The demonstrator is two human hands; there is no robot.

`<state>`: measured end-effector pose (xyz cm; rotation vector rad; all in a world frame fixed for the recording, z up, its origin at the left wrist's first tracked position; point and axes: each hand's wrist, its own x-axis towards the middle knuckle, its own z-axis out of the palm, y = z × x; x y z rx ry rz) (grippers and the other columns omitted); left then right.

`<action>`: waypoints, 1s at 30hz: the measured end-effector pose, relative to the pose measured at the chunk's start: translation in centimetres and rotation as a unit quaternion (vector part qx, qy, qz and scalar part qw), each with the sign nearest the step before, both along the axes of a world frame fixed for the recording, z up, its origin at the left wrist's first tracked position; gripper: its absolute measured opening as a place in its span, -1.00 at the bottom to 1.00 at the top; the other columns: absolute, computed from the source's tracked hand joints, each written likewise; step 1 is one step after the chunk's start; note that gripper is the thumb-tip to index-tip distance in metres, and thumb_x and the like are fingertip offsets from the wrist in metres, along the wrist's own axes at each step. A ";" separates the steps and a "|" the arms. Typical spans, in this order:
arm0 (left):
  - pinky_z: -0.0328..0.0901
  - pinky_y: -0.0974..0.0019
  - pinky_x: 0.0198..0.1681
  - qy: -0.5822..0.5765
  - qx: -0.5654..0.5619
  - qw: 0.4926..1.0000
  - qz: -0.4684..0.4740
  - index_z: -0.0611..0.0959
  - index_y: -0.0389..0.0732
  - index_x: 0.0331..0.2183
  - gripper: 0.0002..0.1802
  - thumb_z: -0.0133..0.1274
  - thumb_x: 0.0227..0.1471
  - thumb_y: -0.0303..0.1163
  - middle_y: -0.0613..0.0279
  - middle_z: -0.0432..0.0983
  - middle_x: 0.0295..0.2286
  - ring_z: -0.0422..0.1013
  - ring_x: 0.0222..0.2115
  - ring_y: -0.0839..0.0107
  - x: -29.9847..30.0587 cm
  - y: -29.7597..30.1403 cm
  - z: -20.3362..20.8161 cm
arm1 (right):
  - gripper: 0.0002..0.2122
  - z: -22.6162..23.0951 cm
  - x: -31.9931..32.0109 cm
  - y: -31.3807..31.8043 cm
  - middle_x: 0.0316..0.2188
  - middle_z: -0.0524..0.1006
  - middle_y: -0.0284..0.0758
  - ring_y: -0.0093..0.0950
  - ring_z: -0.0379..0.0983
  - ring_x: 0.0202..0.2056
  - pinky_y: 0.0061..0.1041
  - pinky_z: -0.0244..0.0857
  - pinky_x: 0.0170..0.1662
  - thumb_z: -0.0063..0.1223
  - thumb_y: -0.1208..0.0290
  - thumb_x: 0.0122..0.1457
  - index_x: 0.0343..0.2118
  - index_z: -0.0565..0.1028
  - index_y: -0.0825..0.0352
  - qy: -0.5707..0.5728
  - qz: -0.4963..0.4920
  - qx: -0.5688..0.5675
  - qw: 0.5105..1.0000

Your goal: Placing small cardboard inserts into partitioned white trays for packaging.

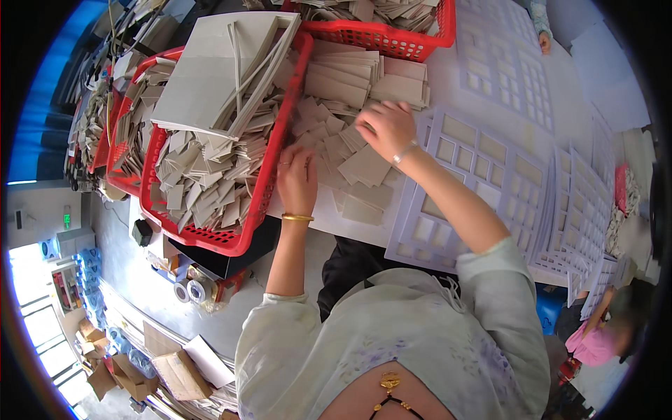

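My left hand [297, 180], with a gold bangle at the wrist, is beside the right rim of a large red basket [241, 234]. Its fingers are slightly bent and apart, and I see nothing in them. Over a loose pile of grey cardboard pieces [365, 166] hovers my right hand [389, 130], loosely bent, fingers apart and seemingly holding nothing. Stacked cardboard rectangles [339, 80] lie beyond both hands. The basket is full of small cardboard pieces [203, 185], and a big flat stack of grey board [210, 73] with narrow strips rests across its top.
White panels with rectangular cutouts [476, 182] lie right of my right hand, with more leaning at the table's right. Another red basket [381, 38] stands at the back. At upper right a co-worker's hand [544, 43] shows. Cardboard boxes [129, 374] sit on the floor at lower left.
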<state>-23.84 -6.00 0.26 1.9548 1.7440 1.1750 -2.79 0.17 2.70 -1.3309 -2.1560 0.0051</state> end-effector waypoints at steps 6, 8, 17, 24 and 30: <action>0.24 0.15 -0.10 0.180 0.000 0.984 -0.013 0.58 -0.19 -0.30 -0.74 0.04 -0.17 -0.51 0.22 0.37 -0.09 0.31 -0.16 0.11 0.6 3.5 -1.5 | -0.86 -3.1 -2.6 4.6 -0.52 0.47 -0.50 -0.47 0.38 -0.30 -0.40 0.07 -0.20 0.19 0.34 -0.17 -0.51 0.46 0.10 -0.102 -0.078 -0.036 0.991; 0.23 0.14 -0.08 0.187 -0.041 0.981 -0.022 0.57 -0.19 -0.27 -0.70 0.04 -0.18 -0.50 0.25 0.36 -0.07 0.29 -0.14 0.10 0.5 4.0 -2.0 | -0.82 -3.4 -2.0 4.8 -0.52 0.47 -0.48 -0.47 0.38 -0.29 -0.39 0.07 -0.20 0.22 0.35 -0.19 -0.48 0.46 0.11 -0.122 -0.069 -0.059 0.988; 0.34 0.35 -0.39 0.044 0.185 0.982 0.008 0.56 -0.23 -0.22 -0.67 0.07 -0.14 -0.62 0.09 0.47 -0.26 0.42 -0.43 0.22 1.6 3.8 0.2 | -0.85 -2.9 0.2 2.9 -0.52 0.52 -0.43 -0.48 0.42 -0.55 -0.44 0.24 -0.34 0.17 0.46 -0.12 -0.46 0.43 0.22 0.086 -0.012 -0.108 0.990; 0.19 0.55 -0.59 -0.183 0.030 0.983 -0.011 0.51 -0.23 -0.38 -0.81 0.04 -0.12 -0.67 0.26 0.43 -0.44 0.34 -0.59 0.54 4.7 0.4 0.6 | -0.86 -2.8 4.6 -2.9 -0.49 0.45 -0.45 -0.72 0.39 -0.45 -0.74 0.25 -0.46 0.01 0.58 0.08 -0.30 0.34 0.38 0.424 -0.053 -0.240 0.872; 0.21 0.56 -0.57 -0.288 -0.134 0.942 -0.111 0.48 -0.25 -0.24 -0.72 0.04 -0.09 -0.63 0.30 0.40 -0.48 0.34 -0.58 0.62 8.9 -5.0 -0.2 | -0.87 -0.4 8.7 -9.0 -0.49 0.50 -0.34 -0.67 0.43 -0.56 -0.70 0.34 -0.50 -0.02 0.59 0.09 -0.29 0.34 0.39 0.492 -0.130 -0.303 0.806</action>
